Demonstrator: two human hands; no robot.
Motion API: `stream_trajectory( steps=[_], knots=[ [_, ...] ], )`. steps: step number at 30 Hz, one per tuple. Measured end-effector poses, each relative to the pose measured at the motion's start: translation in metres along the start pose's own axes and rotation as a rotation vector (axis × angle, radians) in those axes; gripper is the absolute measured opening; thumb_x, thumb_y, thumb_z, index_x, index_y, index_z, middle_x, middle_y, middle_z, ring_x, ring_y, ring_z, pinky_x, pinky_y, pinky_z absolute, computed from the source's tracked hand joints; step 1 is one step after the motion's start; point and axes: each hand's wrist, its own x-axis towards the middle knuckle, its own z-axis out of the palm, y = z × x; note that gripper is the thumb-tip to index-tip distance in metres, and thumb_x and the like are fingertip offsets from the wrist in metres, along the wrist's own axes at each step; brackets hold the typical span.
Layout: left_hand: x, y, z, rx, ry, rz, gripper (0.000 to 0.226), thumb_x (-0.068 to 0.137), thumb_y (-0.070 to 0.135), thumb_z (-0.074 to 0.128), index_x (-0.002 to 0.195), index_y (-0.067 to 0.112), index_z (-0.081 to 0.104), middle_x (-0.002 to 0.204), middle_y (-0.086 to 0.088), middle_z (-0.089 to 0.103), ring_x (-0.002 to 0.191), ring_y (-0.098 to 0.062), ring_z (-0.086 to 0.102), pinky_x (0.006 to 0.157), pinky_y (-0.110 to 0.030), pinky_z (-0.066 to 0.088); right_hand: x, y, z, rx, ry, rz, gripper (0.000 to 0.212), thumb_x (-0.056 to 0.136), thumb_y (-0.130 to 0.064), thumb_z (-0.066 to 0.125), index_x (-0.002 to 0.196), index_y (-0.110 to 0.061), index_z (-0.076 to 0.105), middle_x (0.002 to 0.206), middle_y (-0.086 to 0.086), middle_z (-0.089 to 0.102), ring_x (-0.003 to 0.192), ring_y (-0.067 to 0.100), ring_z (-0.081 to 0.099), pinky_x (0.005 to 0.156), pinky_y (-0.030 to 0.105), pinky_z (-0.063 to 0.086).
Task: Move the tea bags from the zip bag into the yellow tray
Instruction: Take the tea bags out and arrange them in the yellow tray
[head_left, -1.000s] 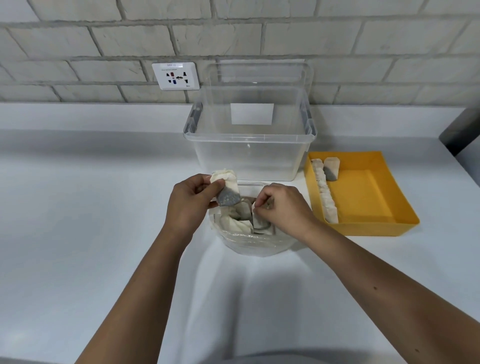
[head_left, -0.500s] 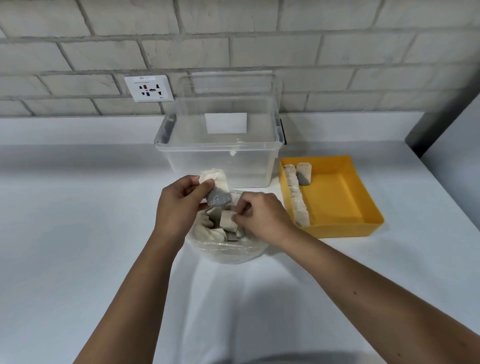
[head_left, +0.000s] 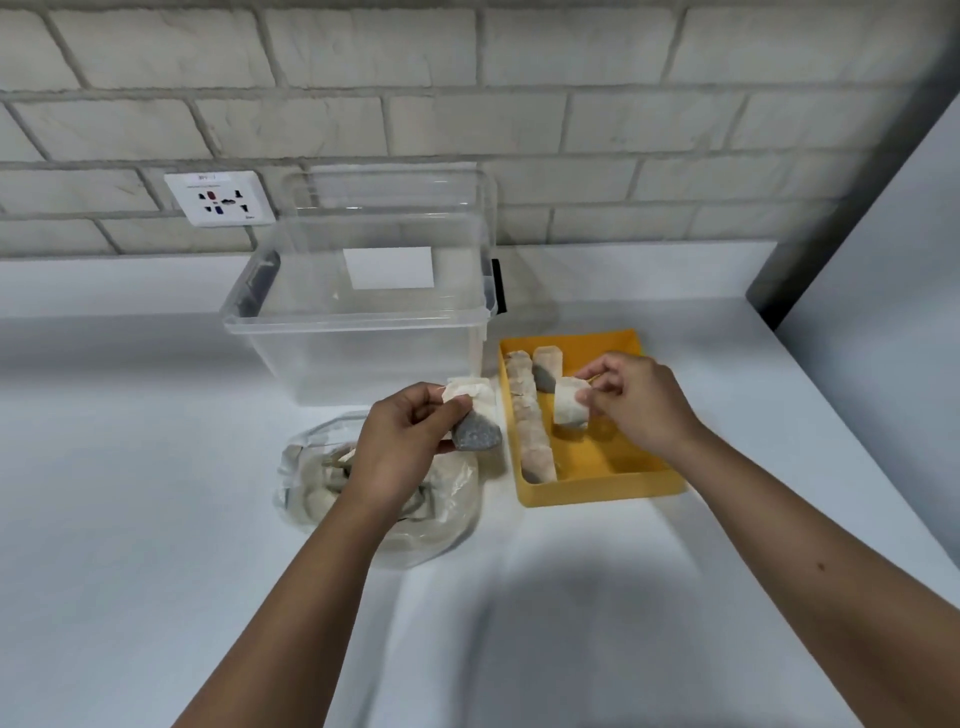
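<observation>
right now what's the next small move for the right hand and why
Probably lower the right hand and let go of its tea bag onto the floor of the yellow tray. The bag hangs pinched just above the tray, beside the row of tea bags along its left wall. The left hand holds a second tea bag, likely next.

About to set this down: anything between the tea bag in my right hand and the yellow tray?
Nothing visible does. The right hand holds the tea bag above bare floor of the yellow tray, beside the row of bags.

Tea bag (head_left: 570, 402) now over yellow tray (head_left: 597, 491)
</observation>
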Motion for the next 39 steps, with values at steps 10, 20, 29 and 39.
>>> stream_trajectory(
  steps=[10,20,29,39],
  knots=[
    [0.013,-0.006,0.010,0.035,-0.037,-0.032,0.014,0.092,0.010,0.066,0.093,-0.004,0.067,0.072,-0.005,0.072,0.073,-0.015,0.071,0.070,-0.026,0.061,0.065,0.023,0.037,0.046,-0.057,0.133,0.013,0.082,-0.012,0.077,0.092,-0.011,0.069,0.089,0.010,0.074,0.073,0.020,0.067,0.074,0.034,0.056],
    [0.022,-0.011,0.010,0.036,-0.034,-0.058,0.018,0.091,0.013,0.068,0.095,-0.005,0.066,0.089,-0.022,0.073,0.080,-0.020,0.070,0.082,-0.037,0.060,0.085,0.031,0.049,0.046,0.007,0.194,0.015,0.083,-0.014,0.076,0.092,-0.007,0.068,0.071,0.010,0.071,0.053,0.015,0.064,0.059,0.032,0.058],
    [0.024,-0.016,0.014,0.014,-0.043,-0.095,0.013,0.089,0.013,0.070,0.091,0.000,0.069,0.083,-0.012,0.074,0.081,-0.015,0.070,0.071,-0.024,0.060,0.081,0.028,0.047,0.075,0.036,0.152,0.028,0.079,-0.020,0.081,0.099,-0.006,0.067,0.075,0.004,0.071,0.060,0.017,0.067,0.066,0.036,0.060],
    [0.022,-0.011,0.026,-0.045,-0.022,-0.101,0.023,0.086,0.012,0.073,0.094,-0.008,0.065,0.097,-0.029,0.071,0.087,-0.028,0.071,0.085,-0.049,0.060,-0.023,-0.035,0.029,0.414,0.052,-0.114,0.015,0.077,-0.025,0.082,0.090,-0.022,0.075,0.074,-0.009,0.070,0.056,0.006,0.056,0.058,0.020,0.050]
  ],
)
